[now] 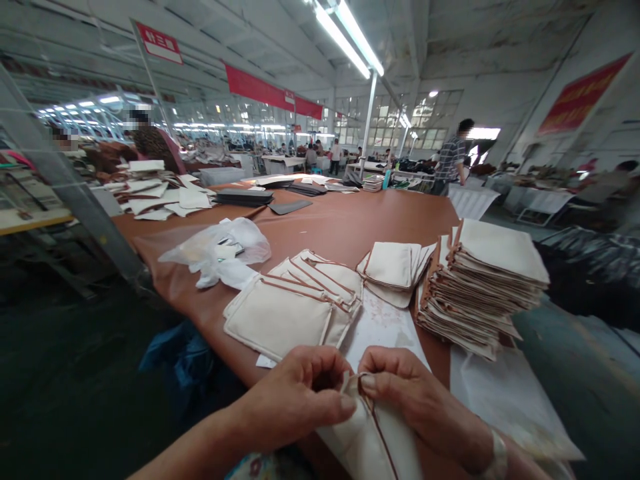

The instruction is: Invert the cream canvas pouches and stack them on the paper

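A cream fabric piece (373, 433) with a brown edge strip hangs between my two hands at the near edge of the table. My left hand (305, 393) pinches its top edge from the left, thumb in front. From the right, my right hand (410, 393) pinches the same edge beside the brown strip, the fingertips of both hands close together. Just beyond lie several overlapping cream pieces (280, 320) with brown trim. A smaller pile of cream pieces (393, 265) rests to their right, next to a tall stack (500, 257) of similar pieces.
The brown-covered table (340, 230) bears a clear plastic bag (220, 247) at left, dark flat pieces (245, 197) and a heap of cream pieces (160, 193) farther back. A metal post (75, 173) stands at left. People are around the hall, one by a white bin (473, 200).
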`<action>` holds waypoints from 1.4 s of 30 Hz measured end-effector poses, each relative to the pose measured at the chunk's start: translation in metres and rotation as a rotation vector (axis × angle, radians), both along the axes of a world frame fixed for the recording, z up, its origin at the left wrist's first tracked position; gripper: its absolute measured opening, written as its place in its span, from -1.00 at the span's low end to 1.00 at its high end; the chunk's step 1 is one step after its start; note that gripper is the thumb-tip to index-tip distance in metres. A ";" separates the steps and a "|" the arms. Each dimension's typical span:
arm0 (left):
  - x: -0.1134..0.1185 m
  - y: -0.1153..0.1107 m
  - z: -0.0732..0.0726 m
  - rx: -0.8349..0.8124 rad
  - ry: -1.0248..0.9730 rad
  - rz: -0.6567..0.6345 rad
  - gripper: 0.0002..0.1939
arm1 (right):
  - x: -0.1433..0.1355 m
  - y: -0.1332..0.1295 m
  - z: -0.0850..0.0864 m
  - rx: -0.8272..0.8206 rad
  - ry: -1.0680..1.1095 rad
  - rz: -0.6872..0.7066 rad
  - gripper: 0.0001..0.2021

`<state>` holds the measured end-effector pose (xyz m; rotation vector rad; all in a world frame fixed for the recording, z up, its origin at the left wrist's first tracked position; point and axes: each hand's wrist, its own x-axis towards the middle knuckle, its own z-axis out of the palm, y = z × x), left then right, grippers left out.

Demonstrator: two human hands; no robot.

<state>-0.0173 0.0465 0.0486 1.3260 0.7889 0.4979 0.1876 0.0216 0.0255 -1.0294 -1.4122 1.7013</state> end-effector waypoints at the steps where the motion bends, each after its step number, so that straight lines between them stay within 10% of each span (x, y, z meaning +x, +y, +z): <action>1: -0.001 0.000 -0.002 -0.049 -0.037 0.004 -0.74 | 0.000 -0.002 -0.002 0.001 -0.016 -0.020 -0.78; 23: 0.010 0.002 -0.021 -0.039 0.105 0.151 -0.66 | -0.009 -0.003 -0.012 0.143 -0.191 -0.152 -0.71; 42: 0.005 0.001 -0.014 0.155 0.288 -0.067 -0.78 | -0.001 -0.003 -0.021 0.490 -0.194 -0.060 -0.83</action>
